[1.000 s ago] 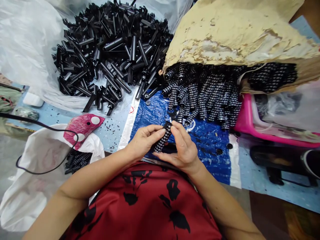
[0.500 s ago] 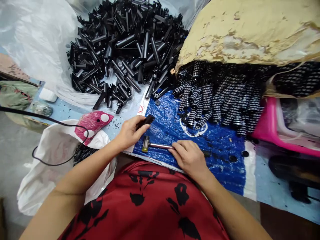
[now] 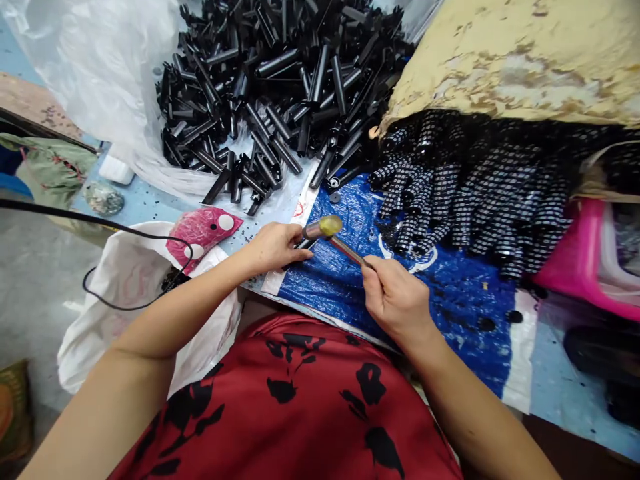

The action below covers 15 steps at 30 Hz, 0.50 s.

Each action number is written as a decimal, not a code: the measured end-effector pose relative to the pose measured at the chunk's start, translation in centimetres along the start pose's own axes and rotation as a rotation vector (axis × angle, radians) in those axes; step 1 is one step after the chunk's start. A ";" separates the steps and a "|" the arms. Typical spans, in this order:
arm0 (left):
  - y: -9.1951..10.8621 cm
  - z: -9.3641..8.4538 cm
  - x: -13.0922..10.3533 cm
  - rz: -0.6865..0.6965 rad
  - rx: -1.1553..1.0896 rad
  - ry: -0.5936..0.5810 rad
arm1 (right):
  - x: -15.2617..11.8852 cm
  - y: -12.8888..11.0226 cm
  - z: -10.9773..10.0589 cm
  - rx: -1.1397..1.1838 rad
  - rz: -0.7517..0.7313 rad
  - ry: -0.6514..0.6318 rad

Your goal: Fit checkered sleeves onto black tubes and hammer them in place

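Note:
My right hand [image 3: 397, 293] is wrapped round the handle of a small hammer [image 3: 349, 251], raised off the table. Its head, with a yellowish face, is over the fingers of my left hand [image 3: 274, 249]. That hand is closed on a black plastic part [image 3: 302, 251], mostly hidden behind my fingers and the hammer head. Under both hands lies a blue plastic sheet [image 3: 333, 283]. Beyond them rises a heap of black plastic tube pieces [image 3: 280, 87], some with pronged ends.
Rows of black-and-white patterned rollers [image 3: 460, 193] lie at right under a worn yellow bag [image 3: 515, 60]. A pink basket [image 3: 583, 247] stands at the far right. On the left are a pink packet [image 3: 205, 233], a white sack [image 3: 120, 267] and a black cable [image 3: 115, 223].
My right hand has closed round the hammer and lifted it from the sheet, its head now over my left hand. The view has shifted slightly.

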<state>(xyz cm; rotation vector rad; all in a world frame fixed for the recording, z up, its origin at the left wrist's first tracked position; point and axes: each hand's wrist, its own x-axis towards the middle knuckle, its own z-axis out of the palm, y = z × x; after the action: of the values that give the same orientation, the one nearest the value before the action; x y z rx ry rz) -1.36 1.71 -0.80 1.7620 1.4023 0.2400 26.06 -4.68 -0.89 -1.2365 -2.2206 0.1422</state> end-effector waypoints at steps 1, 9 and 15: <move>0.0 -0.3 0.2 -0.012 -0.001 -0.021 | 0.0 -0.3 -0.2 0.063 -0.040 0.054; 1.5 -0.5 2.0 -0.045 0.119 -0.109 | -1.0 -2.1 0.8 -0.018 -0.216 -0.190; 1.3 -3.7 -3.8 0.015 0.195 -0.025 | -2.7 0.1 -0.5 0.227 -0.163 -0.079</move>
<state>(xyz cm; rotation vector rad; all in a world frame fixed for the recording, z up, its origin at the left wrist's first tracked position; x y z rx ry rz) -4.07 0.15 3.67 1.9274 1.4349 0.0907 27.47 -6.83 -1.73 -0.9385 -2.2884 0.3733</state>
